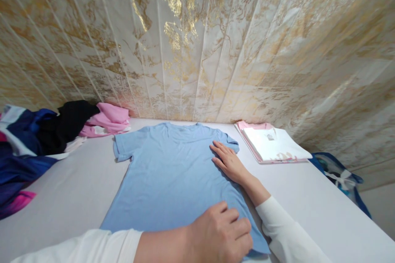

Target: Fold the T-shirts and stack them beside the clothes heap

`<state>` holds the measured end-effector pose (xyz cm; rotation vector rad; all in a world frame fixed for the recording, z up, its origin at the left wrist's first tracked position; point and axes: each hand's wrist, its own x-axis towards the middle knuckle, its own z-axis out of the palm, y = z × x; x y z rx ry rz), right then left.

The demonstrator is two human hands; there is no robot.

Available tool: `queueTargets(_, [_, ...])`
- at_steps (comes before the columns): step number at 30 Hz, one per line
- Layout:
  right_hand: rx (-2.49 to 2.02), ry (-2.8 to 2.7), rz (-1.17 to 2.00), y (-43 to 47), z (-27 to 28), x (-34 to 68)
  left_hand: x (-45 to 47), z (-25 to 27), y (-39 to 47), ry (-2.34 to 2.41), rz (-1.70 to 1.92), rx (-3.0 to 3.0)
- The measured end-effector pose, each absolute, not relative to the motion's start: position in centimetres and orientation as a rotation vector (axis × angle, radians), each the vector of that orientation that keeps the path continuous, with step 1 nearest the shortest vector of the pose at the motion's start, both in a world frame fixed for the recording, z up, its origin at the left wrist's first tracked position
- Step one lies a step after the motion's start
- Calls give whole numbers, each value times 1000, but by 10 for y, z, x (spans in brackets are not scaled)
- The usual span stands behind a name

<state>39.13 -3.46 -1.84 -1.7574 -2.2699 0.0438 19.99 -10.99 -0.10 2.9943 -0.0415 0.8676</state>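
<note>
A light blue short-sleeved T-shirt lies spread out on the white table, its neckline at the far side. My right hand rests open on its right side, just below the right sleeve, with fingers stretched out. Reaching across the lower part of the shirt, my left hand is closed on the cloth near the bottom right hem. Its fingertips are hidden under the curled knuckles. The left forearm covers part of the bottom edge.
Folded shirts, a white one on top, lie at the back right. Loose clothes in dark blue, black and pink are heaped on the left. A blue-edged bag stands beyond the right edge. A gold-patterned curtain hangs behind the table.
</note>
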Motion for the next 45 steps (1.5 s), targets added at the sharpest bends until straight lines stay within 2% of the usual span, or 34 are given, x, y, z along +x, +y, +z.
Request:
queueTargets(5, [-1782,-2274,50,-36,-16,388,204,-19,-111,-83,695,2961])
queueTargets(10, [-1811,-2323,12,-36,-15,391,199,-7,-110,4,444,2889])
queueTargets(17, [-1886,-2286,-22,-38,-8,400,187,-3,-107,-135,432,2910])
queueTargets(25, [-1501,-2489,276,-96,13,357,143,27,-85,-170,276,2788])
queueTargets(32, [-1876,-2378,5,-66,-6,384,139,38,-79,-111,84,2722])
queueTargets(37, [-1867,-2363,-18,-72,-4,384,139,22,-80,-117,186,2867])
queueTargets(45, [-1406,-2587,557,-114,28,339,143,-12,-86,-238,404,2825])
